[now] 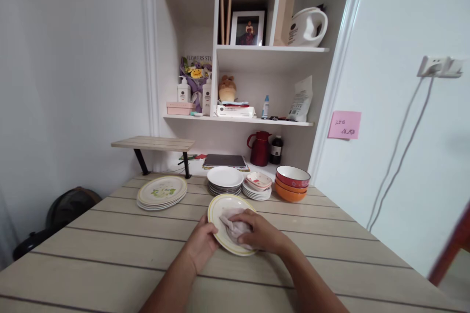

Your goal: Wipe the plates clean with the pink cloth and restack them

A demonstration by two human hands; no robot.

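A cream plate (216, 210) with yellow rings near its rim is tilted toward me above the table. My left hand (203, 242) grips its left edge, with the thumb on the face and the other fingers behind it. On the plate's face lies a crumpled pale cloth (233, 225), and my right hand (260, 232) is closed on it, pressing it against the plate. The cloth and the right hand hide part of the plate's middle and right side.
Several stacks stand along the back of the slatted table (128, 254): large plates (161, 190), white plates (225, 177), small dishes (257, 190) and bowls (292, 183). Behind them are a small raised shelf (154, 143), a red jug (260, 149) and a dark bottle (276, 150).
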